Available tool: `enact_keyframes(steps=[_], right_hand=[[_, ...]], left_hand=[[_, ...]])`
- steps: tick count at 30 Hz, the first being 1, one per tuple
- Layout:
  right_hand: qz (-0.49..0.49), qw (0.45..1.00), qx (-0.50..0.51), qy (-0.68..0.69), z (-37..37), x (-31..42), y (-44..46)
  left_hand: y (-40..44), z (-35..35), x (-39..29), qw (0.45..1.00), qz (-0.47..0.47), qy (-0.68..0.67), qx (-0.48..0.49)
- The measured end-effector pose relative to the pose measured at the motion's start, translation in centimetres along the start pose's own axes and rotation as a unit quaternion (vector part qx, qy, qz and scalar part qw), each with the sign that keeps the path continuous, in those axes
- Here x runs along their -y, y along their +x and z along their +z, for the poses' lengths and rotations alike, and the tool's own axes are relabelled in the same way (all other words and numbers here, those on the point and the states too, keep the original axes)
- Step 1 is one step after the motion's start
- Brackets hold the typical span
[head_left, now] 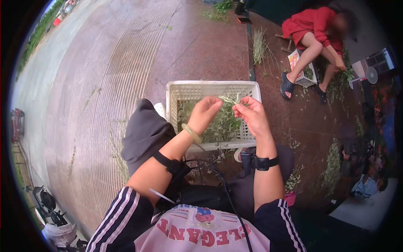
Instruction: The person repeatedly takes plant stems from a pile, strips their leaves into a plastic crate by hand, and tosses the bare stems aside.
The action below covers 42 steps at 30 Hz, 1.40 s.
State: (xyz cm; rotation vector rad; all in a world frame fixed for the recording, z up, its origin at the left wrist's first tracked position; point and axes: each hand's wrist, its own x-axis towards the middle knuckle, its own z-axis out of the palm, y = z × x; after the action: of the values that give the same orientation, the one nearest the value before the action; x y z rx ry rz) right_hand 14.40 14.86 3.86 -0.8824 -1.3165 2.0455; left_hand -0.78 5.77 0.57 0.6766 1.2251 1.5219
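Observation:
A small sprig of pale green leaves (229, 99) is held up over the white plastic crate (213, 83). My right hand (253, 116) is closed, pinching the sprig between thumb and fingers. At the sprig's left end, the fingertips of my left hand (205, 113) are pressed together on its leaves. Below both hands, loose green leaves (224, 129) cover the floor of the crate, partly hidden by my hands and wrists. The crate stands on the ground between my knees.
Another person in red (308, 31) sits at the upper right beside a smaller white basket (308, 75), handling greenery. A bundle of cut stems (260, 46) lies beyond my crate. A phone (244, 20) rests farther back. Heaped stems (332, 161) lie at right.

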Motion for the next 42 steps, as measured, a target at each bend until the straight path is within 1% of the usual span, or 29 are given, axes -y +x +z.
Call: enact_keyframes(steps=[3, 6, 9, 12, 13, 15, 16, 18, 20, 23, 26, 30, 32, 35, 36, 38, 39, 42], right_hand=[[0.026, 0.998, 0.034, -0.041, 0.4, -0.4, -0.1], [0.051, 0.993, 0.041, -0.095, 1.0, -0.1, -0.3], [0.03, 0.995, -0.008, -0.098, 0.3, -0.3, 0.0], [-0.037, 0.992, -0.103, -0.057, -0.6, -0.3, 0.5], [-0.025, 0.991, -0.112, -0.073, -0.9, 0.3, 0.3], [-0.052, 0.986, -0.101, -0.12, -0.3, 0.0, 0.1], [-0.064, 0.983, -0.096, -0.143, 0.5, 0.1, 0.0], [-0.077, 0.983, -0.038, -0.164, 1.4, -0.2, 0.0], [-0.059, 0.981, -0.001, -0.183, 1.8, -0.8, 0.3], [0.021, 0.983, 0.02, -0.181, 2.0, -0.9, 0.3], [0.031, 0.99, 0.02, -0.133, 1.6, -1.2, 0.7], [-0.003, 0.995, -0.028, -0.1, 1.4, -1.2, 0.7], [-0.015, 0.994, -0.056, -0.098, 1.5, -1.4, 0.9], [-0.033, 0.989, -0.127, -0.07, 1.5, -1.0, 0.8], [-0.037, 0.987, -0.135, -0.076, 1.1, -1.0, 1.0], [-0.044, 0.984, -0.151, -0.088, -1.0, -1.1, 1.3], [-0.038, 0.978, -0.162, -0.122, -2.0, -1.3, 1.4], [-0.077, 0.956, -0.173, -0.225, -1.2, -1.6, 1.3]], left_hand=[[-0.3, -0.2, -0.7, 0.999, -0.021, -0.036, 0.025], [-0.2, -0.4, -0.6, 0.998, -0.026, -0.056, 0.004], [0.2, -0.8, -0.1, 0.996, -0.014, -0.083, -0.009], [0.2, -0.9, -0.4, 0.994, -0.024, -0.096, -0.037], [0.3, -1.0, -0.3, 0.995, -0.023, -0.09, -0.032], [0.3, -1.0, 0.0, 0.996, -0.021, -0.079, -0.022], [0.3, -0.9, 0.0, 0.998, -0.016, -0.049, -0.023], [0.3, -0.5, 0.1, 1.0, -0.007, 0.011, -0.026], [0.3, -0.5, 0.9, 0.999, 0.017, 0.036, 0.004], [0.3, -0.5, 1.5, 0.998, 0.039, 0.051, 0.027], [0.4, -0.6, 1.7, 0.997, 0.04, 0.067, 0.027], [0.1, -0.5, 0.8, 0.995, 0.006, 0.103, -0.009], [0.2, -0.5, 0.9, 0.994, -0.003, 0.104, -0.01], [0.4, -0.5, 1.2, 0.995, -0.001, 0.094, -0.023], [0.5, -0.6, 1.3, 0.996, 0.002, 0.088, -0.03], [0.4, -0.7, 1.0, 0.998, -0.026, 0.051, -0.034], [0.4, -0.8, 0.8, 0.998, -0.04, 0.033, -0.035], [0.3, -1.1, 0.4, 0.995, -0.075, -0.066, -0.015]])
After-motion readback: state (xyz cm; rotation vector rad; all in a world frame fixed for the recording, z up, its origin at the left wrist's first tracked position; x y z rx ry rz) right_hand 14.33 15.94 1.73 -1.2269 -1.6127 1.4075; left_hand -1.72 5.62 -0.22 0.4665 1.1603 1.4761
